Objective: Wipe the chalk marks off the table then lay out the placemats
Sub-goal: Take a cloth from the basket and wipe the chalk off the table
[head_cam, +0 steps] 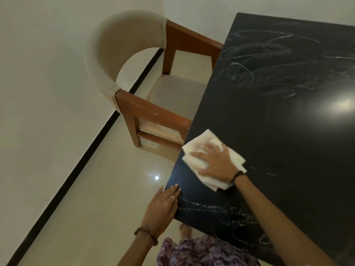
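A black table (pixel 278 135) fills the right side of the head view. White chalk marks (pixel 255 62) scrawl across its far part, and more chalk marks (pixel 215 208) streak the near corner. My right hand (pixel 215 162) presses flat on a folded white cloth (pixel 194 148) close to the table's left edge. My left hand (pixel 163 208) rests on the near left corner of the table, fingers laid over the edge and holding nothing. No placemats are in view.
A wooden armchair (pixel 153 112) with a beige curved back stands against the table's left side, its seat tucked partly under. Glossy tiled floor (pixel 96 208) runs to a white wall with a black skirting strip on the left.
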